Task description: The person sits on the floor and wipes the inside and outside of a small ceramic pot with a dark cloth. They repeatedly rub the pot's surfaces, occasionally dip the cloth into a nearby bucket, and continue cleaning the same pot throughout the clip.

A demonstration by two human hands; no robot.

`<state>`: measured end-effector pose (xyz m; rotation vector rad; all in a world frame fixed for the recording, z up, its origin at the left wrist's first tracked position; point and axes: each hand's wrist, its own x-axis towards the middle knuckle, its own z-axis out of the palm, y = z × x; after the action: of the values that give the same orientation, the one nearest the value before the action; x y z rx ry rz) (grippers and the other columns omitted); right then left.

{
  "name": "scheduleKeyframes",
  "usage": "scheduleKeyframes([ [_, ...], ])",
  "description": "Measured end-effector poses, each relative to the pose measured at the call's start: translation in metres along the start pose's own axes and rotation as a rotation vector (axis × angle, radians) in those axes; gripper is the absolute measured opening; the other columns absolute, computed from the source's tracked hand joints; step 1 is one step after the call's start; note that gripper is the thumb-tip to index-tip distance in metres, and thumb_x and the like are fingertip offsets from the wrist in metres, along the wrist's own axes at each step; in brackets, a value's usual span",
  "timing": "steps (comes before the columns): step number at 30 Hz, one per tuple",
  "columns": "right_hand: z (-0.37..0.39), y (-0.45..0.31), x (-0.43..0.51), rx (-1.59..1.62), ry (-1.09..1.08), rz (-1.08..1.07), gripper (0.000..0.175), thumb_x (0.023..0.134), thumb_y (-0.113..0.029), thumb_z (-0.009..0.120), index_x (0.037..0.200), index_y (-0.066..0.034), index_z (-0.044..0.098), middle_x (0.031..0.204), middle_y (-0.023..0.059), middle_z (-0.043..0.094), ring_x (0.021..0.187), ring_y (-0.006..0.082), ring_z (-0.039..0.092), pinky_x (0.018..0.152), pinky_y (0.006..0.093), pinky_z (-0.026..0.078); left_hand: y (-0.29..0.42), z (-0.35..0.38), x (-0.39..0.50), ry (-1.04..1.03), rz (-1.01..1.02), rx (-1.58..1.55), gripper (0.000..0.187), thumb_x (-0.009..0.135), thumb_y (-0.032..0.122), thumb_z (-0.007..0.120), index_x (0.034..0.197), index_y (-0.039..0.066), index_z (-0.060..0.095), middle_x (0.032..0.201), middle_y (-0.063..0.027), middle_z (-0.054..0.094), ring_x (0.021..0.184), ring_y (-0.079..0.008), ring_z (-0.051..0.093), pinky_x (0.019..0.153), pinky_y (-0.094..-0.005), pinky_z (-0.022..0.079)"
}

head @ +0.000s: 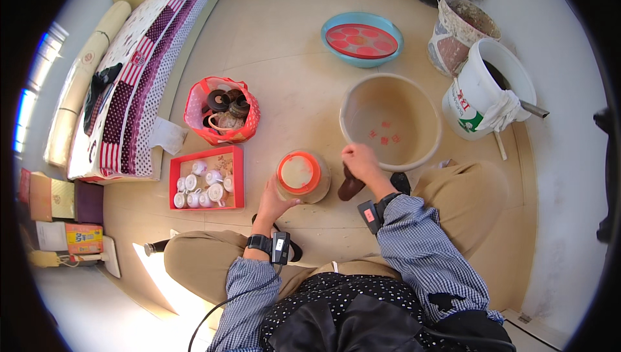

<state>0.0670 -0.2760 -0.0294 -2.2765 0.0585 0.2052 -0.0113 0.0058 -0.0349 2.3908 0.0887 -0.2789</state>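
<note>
My left hand (272, 201) rests with its fingers apart against the lower left side of a round clear container with an orange-rimmed lid (298, 172). In my right hand (360, 160) is a dark brown cloth (350, 186), pinched in the closed fingers and hanging beside the near left rim of a large pale basin (343, 124). Cloudy brownish water seems to lie in the basin, with red printed marks showing at its bottom. Left of the container, a red box (239, 177) holds several small white cups (214, 192), most of them upside down.
A red dotted bag (250, 126) with dark round items stands beyond the box. Farther off is a blue basin (359, 62) with a red tray. At right stand a white bucket (458, 104) with a draped cloth and a stained bucket (444, 37). A bed (140, 85) lines the left.
</note>
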Motion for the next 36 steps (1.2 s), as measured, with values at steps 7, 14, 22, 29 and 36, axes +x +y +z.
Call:
scheduleKeyframes([
  [7,-0.007,0.114,0.036,0.392,0.395,0.063,0.020,0.086,-0.003,0.055,0.100,0.0000,0.069,0.088,0.0109,0.071,0.084,0.0201,0.068,0.079,0.0304,0.051,0.003,0.000,-0.001,0.017,-0.007,-0.110,0.102,0.062,0.019,0.090,0.146,0.004,0.033,0.143,-0.0222,0.044,0.135,-0.0366,0.040,0.112,-0.0415,0.036],
  [14,-0.013,0.153,0.035,-0.196,0.224,0.202,0.034,0.086,-0.012,0.060,0.118,-0.0007,0.064,0.121,0.0162,0.063,0.113,0.0316,0.059,0.096,0.0386,0.048,-0.007,0.014,-0.001,0.086,-0.047,0.019,0.117,0.057,0.027,0.093,0.150,0.005,0.025,0.151,-0.0203,0.034,0.142,-0.0341,0.032,0.114,-0.0421,0.034],
  [22,0.007,-0.008,0.000,-0.258,0.062,-0.352,0.051,0.083,-0.026,0.068,0.128,-0.0054,0.056,0.136,0.0203,0.051,0.127,0.0369,0.048,0.104,0.0438,0.042,-0.014,0.024,0.008,0.099,-0.053,0.030,0.130,0.051,0.035,0.095,0.153,0.008,0.018,0.157,-0.0161,0.025,0.144,-0.0336,0.027,0.116,-0.0421,0.031],
  [29,0.066,-0.122,-0.035,-0.713,-0.387,-0.424,0.106,0.068,-0.054,0.080,0.153,-0.0216,0.026,0.158,0.0207,0.017,0.143,0.0442,0.023,0.102,0.0619,0.039,-0.015,0.032,0.005,0.073,-0.205,0.071,0.136,0.050,0.039,0.095,0.156,0.020,0.011,0.162,-0.0058,0.018,0.148,-0.0366,0.019,0.111,-0.0616,0.025],
  [36,0.081,-0.128,-0.018,-0.823,-0.427,-0.451,0.106,0.061,-0.049,0.083,0.150,-0.0231,0.031,0.151,0.0180,0.027,0.138,0.0432,0.029,0.093,0.0620,0.046,-0.013,0.025,0.003,0.050,-0.178,-0.036,0.139,0.046,0.044,0.095,0.155,0.020,0.012,0.162,-0.0048,0.019,0.149,-0.0352,0.016,0.112,-0.0656,0.020],
])
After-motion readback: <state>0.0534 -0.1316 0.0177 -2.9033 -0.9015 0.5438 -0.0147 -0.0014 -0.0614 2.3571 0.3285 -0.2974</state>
